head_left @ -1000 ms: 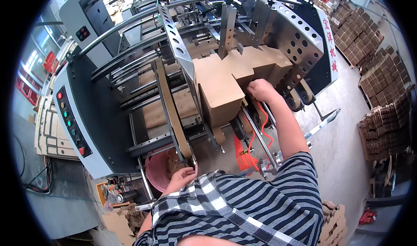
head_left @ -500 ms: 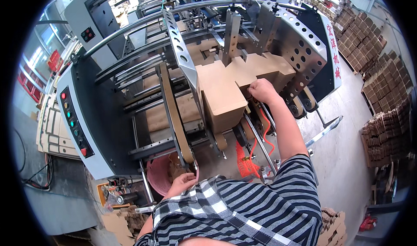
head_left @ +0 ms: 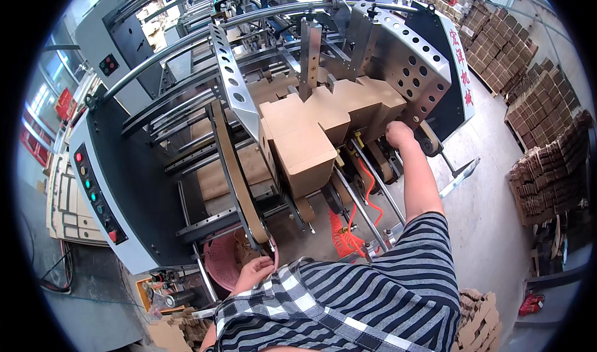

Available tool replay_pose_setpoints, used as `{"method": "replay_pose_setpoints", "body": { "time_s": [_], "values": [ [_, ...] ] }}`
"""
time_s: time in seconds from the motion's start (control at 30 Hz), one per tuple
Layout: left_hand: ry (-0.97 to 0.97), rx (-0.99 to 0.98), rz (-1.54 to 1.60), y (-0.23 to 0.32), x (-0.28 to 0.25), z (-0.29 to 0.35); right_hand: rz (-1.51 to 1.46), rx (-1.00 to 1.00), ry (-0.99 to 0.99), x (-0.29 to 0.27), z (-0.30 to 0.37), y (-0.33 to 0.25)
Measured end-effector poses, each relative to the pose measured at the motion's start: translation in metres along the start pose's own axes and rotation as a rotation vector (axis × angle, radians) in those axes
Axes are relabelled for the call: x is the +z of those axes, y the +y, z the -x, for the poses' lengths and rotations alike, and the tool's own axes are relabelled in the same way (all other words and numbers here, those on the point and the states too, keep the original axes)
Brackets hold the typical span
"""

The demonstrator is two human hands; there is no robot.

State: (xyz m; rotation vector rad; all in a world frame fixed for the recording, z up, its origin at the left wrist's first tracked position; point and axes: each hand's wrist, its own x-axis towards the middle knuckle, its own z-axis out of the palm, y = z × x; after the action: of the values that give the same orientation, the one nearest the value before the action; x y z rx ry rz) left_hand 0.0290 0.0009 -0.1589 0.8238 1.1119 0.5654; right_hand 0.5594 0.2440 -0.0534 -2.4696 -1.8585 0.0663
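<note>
A stack of flat brown cardboard blanks (head_left: pixel 303 148) stands in the machine between upright metal guides, its notched outline stepping back toward the right. Beside the right end of this stack is my right hand (head_left: pixel 398 134), its arm stretched forward. The fingers are curled in, and whatever they hold, if anything, is hidden. My left hand (head_left: pixel 255 272) stays low by my waist, next to a pink basket (head_left: pixel 219 266) and below the end of a tan belt (head_left: pixel 233 171). Its fingers are loosely curled together, with nothing visible in them.
A perforated metal plate (head_left: pixel 233 72) stands left of the stack, a wider one (head_left: pixel 404 53) right of it. Metal rods (head_left: pixel 360 206) and an orange coiled hose (head_left: pixel 346 240) lie below. A button panel (head_left: pixel 96 193) is at left; bundled cardboard piles (head_left: pixel 541 109) stand at right.
My right hand has moved right, from the stack's front notch to beside its right end. The view has shifted slightly; my left hand stays low by my waist.
</note>
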Motion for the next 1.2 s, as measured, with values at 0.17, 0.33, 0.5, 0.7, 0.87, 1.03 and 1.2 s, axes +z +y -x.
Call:
{"method": "replay_pose_setpoints", "body": {
  "time_s": [0.17,0.33,0.5,0.7,0.87,1.03,1.2],
  "values": [
    [0.012,-0.004,0.024,-0.002,-0.002,-0.002,0.139,-0.056,-0.064,-0.006,-0.022,-0.016],
    [-0.002,-0.016,-0.009,-0.002,-0.004,-0.004,0.048,-0.099,-0.057,-0.015,-0.016,-0.01],
    [0.013,-0.005,0.005,-0.007,-0.01,-0.004,0.134,-0.116,-0.094,-0.05,-0.011,-0.017],
    [0.002,-0.031,-0.001,0.0,-0.002,-0.007,0.183,-0.161,-0.087,-0.059,-0.015,-0.021],
    [0.018,-0.016,-0.071,0.008,0.002,-0.002,0.198,-0.123,-0.108,-0.07,-0.024,-0.017],
    [-0.015,-0.034,-0.05,-0.003,-0.005,-0.006,0.118,-0.113,-0.014,-0.054,-0.029,-0.007],
    [0.027,0.013,-0.089,0.004,0.001,-0.003,0.091,-0.056,-0.096,-0.089,-0.007,-0.03]
  ]
}}
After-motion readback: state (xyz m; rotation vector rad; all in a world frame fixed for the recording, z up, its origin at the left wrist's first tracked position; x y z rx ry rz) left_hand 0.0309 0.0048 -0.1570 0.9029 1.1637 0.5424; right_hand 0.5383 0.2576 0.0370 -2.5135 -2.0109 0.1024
